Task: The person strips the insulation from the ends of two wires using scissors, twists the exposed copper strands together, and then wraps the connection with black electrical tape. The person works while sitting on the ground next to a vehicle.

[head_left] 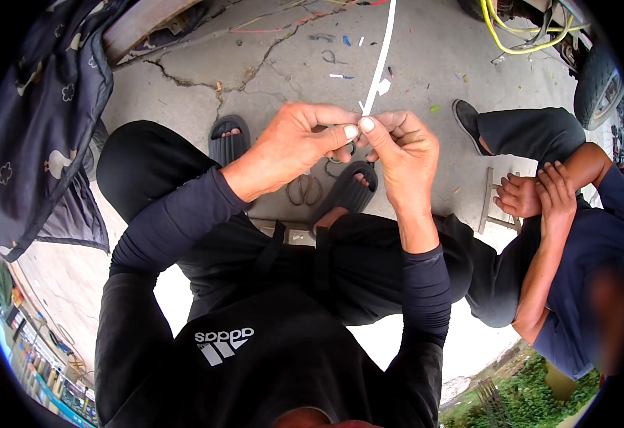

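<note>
Both my hands meet in front of me, above the concrete floor and my sandalled feet. A long, thin white cable or strip runs from my fingertips up past the far edge of the view; which of the two it is, I cannot tell. My right hand pinches its near end between thumb and forefinger. My left hand is closed too, thumb against forefinger, right beside that end. The fingers hide whatever sits between them there. Below my hands, a pair of scissors lies on the floor near my sandals.
Small scraps and a crack mark the floor. Yellow cable loops at the far right beside a wheel. Another person sits close on my right, hands crossed. Dark patterned fabric hangs on the left.
</note>
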A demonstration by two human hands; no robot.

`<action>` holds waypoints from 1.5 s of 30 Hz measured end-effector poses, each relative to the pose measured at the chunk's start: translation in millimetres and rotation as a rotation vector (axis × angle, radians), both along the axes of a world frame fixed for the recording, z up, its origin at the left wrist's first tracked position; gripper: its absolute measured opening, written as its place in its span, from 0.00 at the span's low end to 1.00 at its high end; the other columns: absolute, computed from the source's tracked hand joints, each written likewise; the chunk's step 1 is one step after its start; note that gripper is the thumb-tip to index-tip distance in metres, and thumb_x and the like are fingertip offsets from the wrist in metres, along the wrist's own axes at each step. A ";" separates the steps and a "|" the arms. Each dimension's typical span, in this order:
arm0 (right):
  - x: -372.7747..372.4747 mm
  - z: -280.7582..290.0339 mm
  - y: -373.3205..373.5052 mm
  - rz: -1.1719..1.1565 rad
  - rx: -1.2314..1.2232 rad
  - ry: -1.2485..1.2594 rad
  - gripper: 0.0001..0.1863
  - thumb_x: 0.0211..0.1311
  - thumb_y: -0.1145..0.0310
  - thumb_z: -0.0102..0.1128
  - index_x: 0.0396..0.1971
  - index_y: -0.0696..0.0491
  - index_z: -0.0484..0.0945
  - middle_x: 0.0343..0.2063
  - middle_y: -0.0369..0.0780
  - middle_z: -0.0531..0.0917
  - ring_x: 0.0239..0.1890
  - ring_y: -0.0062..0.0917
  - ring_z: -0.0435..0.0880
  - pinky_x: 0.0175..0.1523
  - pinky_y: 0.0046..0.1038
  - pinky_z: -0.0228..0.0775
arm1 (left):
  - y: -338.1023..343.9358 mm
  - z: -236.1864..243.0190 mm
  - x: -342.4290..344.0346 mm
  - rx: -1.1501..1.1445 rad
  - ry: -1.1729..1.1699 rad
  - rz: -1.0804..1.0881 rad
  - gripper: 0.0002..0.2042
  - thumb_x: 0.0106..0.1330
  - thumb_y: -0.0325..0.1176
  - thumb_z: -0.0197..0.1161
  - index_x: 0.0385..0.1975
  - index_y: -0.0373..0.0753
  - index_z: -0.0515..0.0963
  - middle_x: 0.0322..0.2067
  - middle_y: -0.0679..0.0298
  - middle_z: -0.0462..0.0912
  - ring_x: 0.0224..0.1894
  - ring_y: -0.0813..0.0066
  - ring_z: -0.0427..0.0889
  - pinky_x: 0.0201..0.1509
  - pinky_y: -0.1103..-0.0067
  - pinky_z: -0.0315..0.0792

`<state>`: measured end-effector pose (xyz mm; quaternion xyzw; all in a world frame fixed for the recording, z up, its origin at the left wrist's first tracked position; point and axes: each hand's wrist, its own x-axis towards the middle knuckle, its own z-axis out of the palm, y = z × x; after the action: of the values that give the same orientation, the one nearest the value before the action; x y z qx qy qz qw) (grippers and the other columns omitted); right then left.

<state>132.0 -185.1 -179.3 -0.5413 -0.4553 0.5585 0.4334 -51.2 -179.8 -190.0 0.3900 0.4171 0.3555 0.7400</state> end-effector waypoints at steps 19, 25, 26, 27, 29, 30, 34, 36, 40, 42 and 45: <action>-10.5 6.3 -18.1 -0.125 -0.032 0.192 0.11 0.69 0.69 0.65 0.43 0.62 0.86 0.29 0.36 0.86 0.33 0.17 0.82 0.42 0.20 0.75 | -23.7 -5.7 18.5 0.235 0.222 -0.010 0.14 0.68 0.35 0.67 0.44 0.29 0.79 0.31 0.66 0.82 0.31 0.84 0.76 0.36 0.80 0.73; -17.1 11.8 -27.6 -0.132 -0.039 0.162 0.11 0.71 0.69 0.63 0.40 0.63 0.85 0.30 0.37 0.86 0.33 0.16 0.82 0.39 0.20 0.74 | -34.0 3.7 16.3 0.269 0.355 0.002 0.14 0.69 0.37 0.67 0.43 0.30 0.80 0.23 0.69 0.78 0.26 0.86 0.70 0.29 0.79 0.67; -16.2 12.0 -28.7 -0.144 -0.031 0.187 0.11 0.71 0.68 0.63 0.40 0.63 0.85 0.30 0.37 0.87 0.33 0.16 0.82 0.39 0.20 0.74 | -35.8 4.2 18.0 0.265 0.330 0.011 0.14 0.69 0.36 0.67 0.43 0.30 0.80 0.22 0.70 0.77 0.25 0.87 0.69 0.28 0.79 0.66; -15.4 12.2 -29.6 -0.155 -0.024 0.211 0.11 0.71 0.68 0.63 0.40 0.62 0.85 0.31 0.38 0.87 0.33 0.16 0.82 0.38 0.20 0.74 | -36.8 6.7 18.3 0.265 0.315 0.007 0.14 0.70 0.36 0.67 0.44 0.30 0.80 0.23 0.69 0.78 0.26 0.87 0.70 0.29 0.80 0.67; -13.6 13.5 -29.3 -0.163 -0.040 0.234 0.11 0.71 0.67 0.63 0.40 0.62 0.85 0.32 0.38 0.87 0.33 0.17 0.82 0.37 0.20 0.74 | -36.8 13.3 19.3 0.264 0.281 -0.003 0.13 0.70 0.35 0.66 0.45 0.29 0.80 0.24 0.67 0.79 0.27 0.86 0.73 0.30 0.80 0.70; -12.7 14.6 -27.1 -0.161 -0.063 0.232 0.11 0.71 0.67 0.63 0.40 0.62 0.84 0.33 0.39 0.87 0.33 0.17 0.82 0.37 0.21 0.74 | -35.6 15.3 19.5 0.260 0.274 -0.008 0.13 0.71 0.34 0.65 0.46 0.29 0.79 0.25 0.66 0.80 0.28 0.86 0.75 0.32 0.80 0.71; -4.8 9.6 -18.7 -0.146 -0.155 0.380 0.12 0.71 0.66 0.63 0.41 0.61 0.84 0.36 0.40 0.87 0.33 0.19 0.83 0.36 0.22 0.76 | -37.8 19.5 19.1 0.286 0.250 -0.031 0.13 0.73 0.32 0.61 0.50 0.28 0.77 0.30 0.62 0.85 0.32 0.80 0.82 0.38 0.78 0.76; -2.7 8.6 -18.3 -0.120 -0.197 0.409 0.12 0.71 0.65 0.63 0.41 0.60 0.84 0.37 0.40 0.87 0.33 0.19 0.83 0.35 0.23 0.77 | -41.2 11.4 17.5 0.290 0.221 -0.016 0.14 0.74 0.31 0.59 0.53 0.29 0.75 0.33 0.60 0.86 0.33 0.77 0.84 0.39 0.77 0.77; -3.6 21.1 -23.8 -0.116 -0.269 0.381 0.12 0.71 0.65 0.63 0.42 0.60 0.83 0.37 0.39 0.87 0.33 0.20 0.84 0.34 0.23 0.77 | -44.2 1.7 17.8 0.328 0.243 0.016 0.11 0.77 0.32 0.54 0.51 0.30 0.72 0.36 0.56 0.87 0.36 0.69 0.88 0.40 0.74 0.78; 5.2 18.4 -22.1 -0.063 -0.265 0.397 0.13 0.71 0.65 0.63 0.42 0.60 0.83 0.37 0.39 0.87 0.34 0.20 0.85 0.35 0.24 0.78 | -42.2 14.1 22.6 0.300 0.215 0.054 0.09 0.78 0.32 0.54 0.47 0.31 0.71 0.36 0.56 0.87 0.36 0.67 0.88 0.39 0.73 0.78; 9.1 18.9 -24.1 -0.068 -0.229 0.411 0.13 0.71 0.64 0.64 0.43 0.60 0.83 0.38 0.40 0.87 0.37 0.21 0.85 0.39 0.24 0.78 | -41.6 19.5 24.8 0.386 0.322 0.053 0.08 0.77 0.32 0.54 0.42 0.33 0.70 0.33 0.53 0.86 0.33 0.60 0.89 0.37 0.72 0.79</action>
<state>141.1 -209.2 -160.5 -0.4769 -0.2728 0.6898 0.4715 -26.4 -221.5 -170.5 0.5645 0.4641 0.3811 0.5664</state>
